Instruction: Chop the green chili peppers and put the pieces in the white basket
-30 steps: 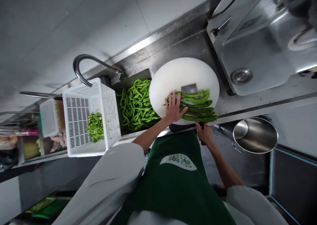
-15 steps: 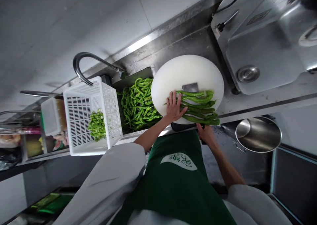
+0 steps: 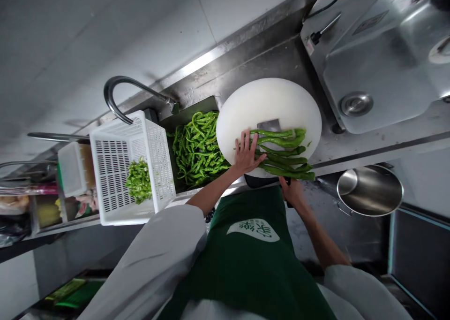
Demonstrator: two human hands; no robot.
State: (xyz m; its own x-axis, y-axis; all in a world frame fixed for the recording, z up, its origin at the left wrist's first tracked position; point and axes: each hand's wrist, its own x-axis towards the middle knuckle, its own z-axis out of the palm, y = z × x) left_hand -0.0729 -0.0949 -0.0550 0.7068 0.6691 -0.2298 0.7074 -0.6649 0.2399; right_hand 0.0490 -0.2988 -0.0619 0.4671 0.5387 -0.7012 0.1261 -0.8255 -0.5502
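Long green peppers (image 3: 284,152) lie side by side on a round white cutting board (image 3: 267,99). Over their left ends, my left hand (image 3: 245,156) rests flat with its fingers spread. My right hand (image 3: 293,192) is at the board's near edge, wrapped round the dark handle of a cleaver (image 3: 270,126). The cleaver's broad grey blade lies flat under the peppers, so only its far end shows clearly. Left of the board, many whole green peppers (image 3: 200,146) fill a sink basin.
A white plastic basket (image 3: 112,158) with chopped green pieces (image 3: 139,180) stands left of the basin, under a curved faucet (image 3: 116,83). Right of the board is a metal sink (image 3: 379,85). Lower down stands a steel pot (image 3: 372,191).
The view has shifted slightly. Both hands keep nearly the same place on the peppers and the handle, and the peppers' right ends have spread a little.
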